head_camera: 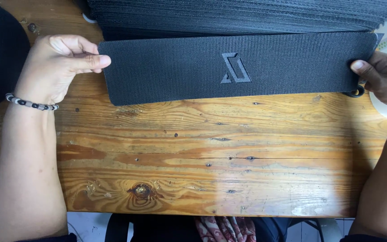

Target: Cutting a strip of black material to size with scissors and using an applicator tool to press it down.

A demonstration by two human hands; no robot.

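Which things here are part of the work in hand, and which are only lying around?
In hand:
- long black fabric strip with raised emblem, held by left hand and right hand
- stack of similar black fabric strips behind it

Lying about:
- small black ring
- white round object, partly hidden
- brown wooden table

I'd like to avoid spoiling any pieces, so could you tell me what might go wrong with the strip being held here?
The strip is pinched only at its ends by the left hand and right hand, so its middle might sag or crease. Its far edge lies against the stack, which could snag. The rough table might catch the fabric.
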